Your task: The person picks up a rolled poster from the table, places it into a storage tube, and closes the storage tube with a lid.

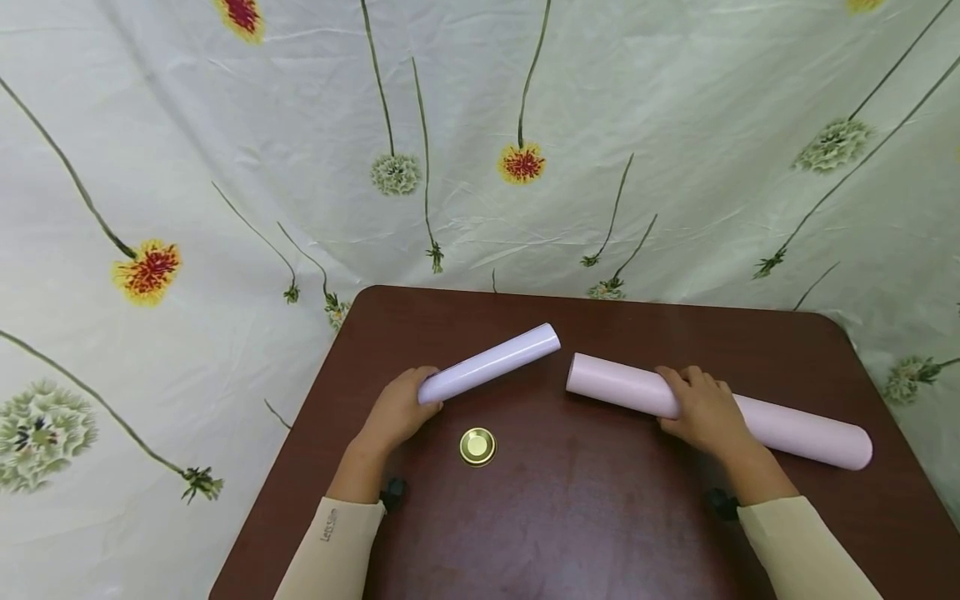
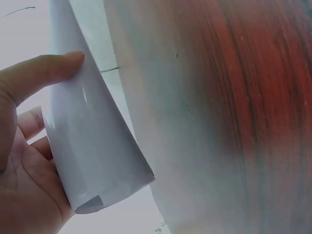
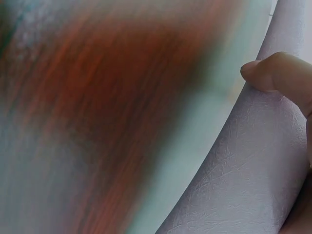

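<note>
A glossy white roll (image 1: 491,363), hollow at its end in the left wrist view, is gripped by my left hand (image 1: 396,408) near its lower left end. The thumb lies across the roll (image 2: 92,131) and the fingers pass behind it. On the right side of the table, my right hand (image 1: 705,414) holds a longer, thicker pale pink roll (image 1: 802,431) around its middle. Up close, the pink roll (image 3: 234,161) shows a finely textured surface, with the thumb over it. The near ends of the two rolls are a small gap apart.
A small round gold dish (image 1: 477,447) sits on the dark brown table (image 1: 570,517), right of the left forearm. Behind the table and along its left hangs a white cloth (image 1: 465,108) printed with flowers. Dark straps or devices show at both wrists.
</note>
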`<state>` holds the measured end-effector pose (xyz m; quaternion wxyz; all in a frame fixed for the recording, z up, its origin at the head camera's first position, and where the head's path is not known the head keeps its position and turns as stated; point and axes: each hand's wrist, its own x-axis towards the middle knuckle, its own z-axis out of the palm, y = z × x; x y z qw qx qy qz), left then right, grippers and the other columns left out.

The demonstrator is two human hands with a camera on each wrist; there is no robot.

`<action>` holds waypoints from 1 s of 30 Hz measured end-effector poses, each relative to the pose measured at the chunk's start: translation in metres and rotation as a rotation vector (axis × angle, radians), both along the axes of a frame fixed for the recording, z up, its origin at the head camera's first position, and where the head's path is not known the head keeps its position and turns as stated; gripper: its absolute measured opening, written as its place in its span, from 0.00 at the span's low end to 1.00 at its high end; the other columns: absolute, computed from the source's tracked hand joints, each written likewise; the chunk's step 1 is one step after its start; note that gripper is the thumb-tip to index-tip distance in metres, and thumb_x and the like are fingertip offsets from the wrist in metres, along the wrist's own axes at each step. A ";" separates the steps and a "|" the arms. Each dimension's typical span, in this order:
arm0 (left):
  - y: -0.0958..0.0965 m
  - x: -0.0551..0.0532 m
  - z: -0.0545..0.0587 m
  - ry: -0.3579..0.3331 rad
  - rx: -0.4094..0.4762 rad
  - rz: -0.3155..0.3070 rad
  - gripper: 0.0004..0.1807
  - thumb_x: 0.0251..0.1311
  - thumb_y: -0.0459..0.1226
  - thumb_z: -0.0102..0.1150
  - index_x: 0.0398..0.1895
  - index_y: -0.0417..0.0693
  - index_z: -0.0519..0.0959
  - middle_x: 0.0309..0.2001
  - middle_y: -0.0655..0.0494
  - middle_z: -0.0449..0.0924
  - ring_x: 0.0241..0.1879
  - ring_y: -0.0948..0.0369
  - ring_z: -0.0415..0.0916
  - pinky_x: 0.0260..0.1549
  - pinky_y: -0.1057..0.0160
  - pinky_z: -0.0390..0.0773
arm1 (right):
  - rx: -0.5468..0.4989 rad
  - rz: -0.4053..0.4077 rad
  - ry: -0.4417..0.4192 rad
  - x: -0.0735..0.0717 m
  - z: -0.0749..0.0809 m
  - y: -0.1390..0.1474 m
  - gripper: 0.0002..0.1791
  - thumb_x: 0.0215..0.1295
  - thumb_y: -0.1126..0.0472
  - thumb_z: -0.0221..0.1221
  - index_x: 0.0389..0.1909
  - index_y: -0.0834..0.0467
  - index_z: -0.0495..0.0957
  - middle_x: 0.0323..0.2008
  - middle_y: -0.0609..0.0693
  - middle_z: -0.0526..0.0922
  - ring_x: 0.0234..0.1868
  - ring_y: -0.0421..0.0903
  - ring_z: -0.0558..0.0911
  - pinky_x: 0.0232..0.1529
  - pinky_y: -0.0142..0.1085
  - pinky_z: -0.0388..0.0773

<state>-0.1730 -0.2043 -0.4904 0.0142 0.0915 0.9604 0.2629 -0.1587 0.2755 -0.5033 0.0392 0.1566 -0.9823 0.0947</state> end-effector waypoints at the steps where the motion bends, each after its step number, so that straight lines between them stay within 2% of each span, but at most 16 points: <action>1: 0.000 0.000 0.001 -0.004 0.011 -0.001 0.29 0.56 0.37 0.71 0.63 0.41 0.76 0.55 0.41 0.81 0.54 0.46 0.79 0.56 0.44 0.76 | -0.003 -0.003 0.005 0.000 0.001 0.000 0.45 0.51 0.53 0.74 0.69 0.55 0.65 0.50 0.67 0.75 0.51 0.65 0.77 0.50 0.63 0.70; 5: 0.002 0.001 0.002 -0.018 0.054 -0.006 0.29 0.57 0.37 0.71 0.63 0.42 0.76 0.57 0.42 0.81 0.54 0.47 0.79 0.56 0.44 0.76 | -0.021 -0.009 0.036 0.003 0.004 0.002 0.43 0.51 0.53 0.74 0.67 0.56 0.67 0.49 0.67 0.75 0.50 0.65 0.77 0.48 0.63 0.70; 17: 0.006 0.003 0.006 -0.029 0.092 -0.008 0.29 0.56 0.38 0.72 0.63 0.45 0.76 0.57 0.44 0.81 0.55 0.48 0.79 0.56 0.44 0.76 | -0.048 -0.016 0.116 0.005 0.010 0.004 0.43 0.50 0.54 0.74 0.67 0.54 0.67 0.47 0.67 0.76 0.47 0.65 0.77 0.44 0.61 0.71; 30: 0.007 0.006 0.011 -0.044 0.072 -0.023 0.29 0.56 0.38 0.72 0.63 0.48 0.77 0.58 0.46 0.81 0.54 0.49 0.79 0.54 0.45 0.77 | -0.050 -0.016 0.131 0.004 0.014 0.004 0.44 0.50 0.54 0.74 0.68 0.54 0.65 0.49 0.67 0.78 0.50 0.66 0.77 0.46 0.61 0.70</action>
